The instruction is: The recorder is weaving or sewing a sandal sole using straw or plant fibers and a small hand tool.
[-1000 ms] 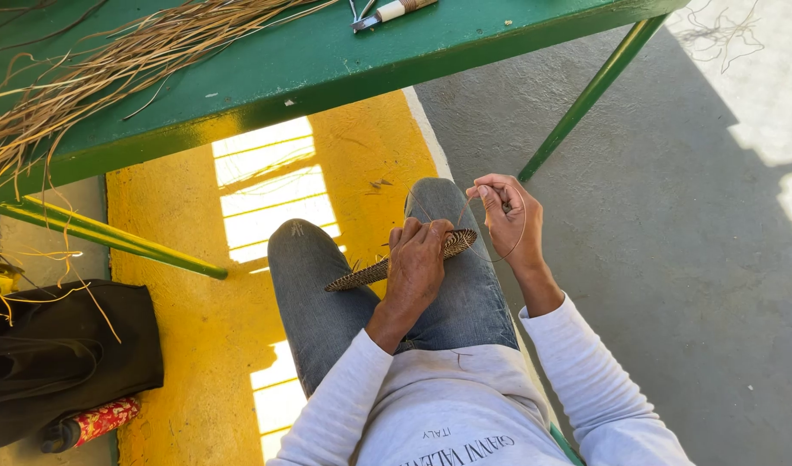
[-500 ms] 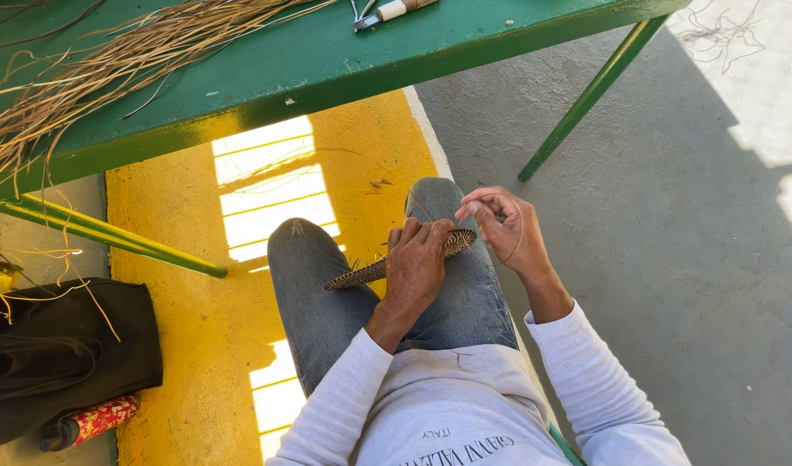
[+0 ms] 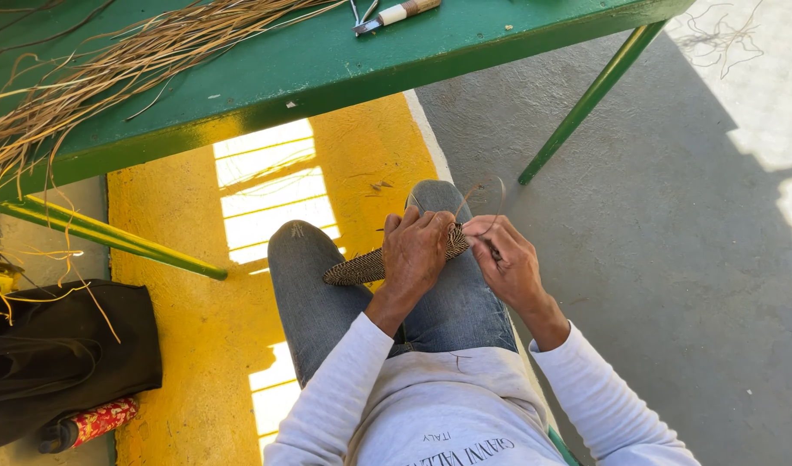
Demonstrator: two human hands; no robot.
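Observation:
I sit with my knees in blue jeans below a green table. My left hand is closed around a narrow woven strip of dark and pale fibre that lies across my lap. My right hand pinches a thin fibre strand at the strip's right end; the strand loops upward above my fingers. Both hands nearly touch over my right knee.
A green table spans the top, bearing a heap of dry straw fibres and a tool with a taped handle. Its green leg slants at right. A black bag and red patterned bottle lie left.
My right hand has come in from an open raised pose and closed on the strand beside my left hand. The woven strip stays in place on my lap.

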